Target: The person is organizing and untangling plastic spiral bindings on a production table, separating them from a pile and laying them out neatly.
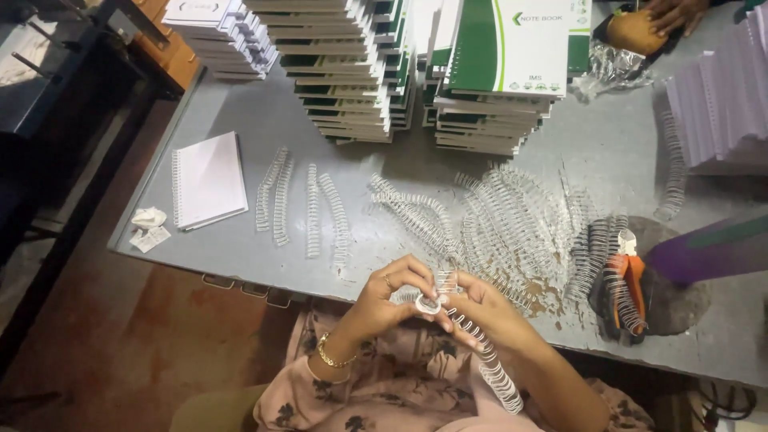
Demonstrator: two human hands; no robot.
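We see the left hand (392, 292) and right hand (480, 308) meeting just off the bench (240, 248) edge, both pinching a white wire binding coil (480, 356). Its long axis runs from the fingertips down-right along the right forearm. A small ring-like piece (428, 304) between the fingertips is hard to make out. Loose coils (512, 220) lie beyond.

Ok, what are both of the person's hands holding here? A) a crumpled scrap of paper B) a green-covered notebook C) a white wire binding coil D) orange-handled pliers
C: the left hand and right hand pinch a white wire binding coil trailing toward the lap.
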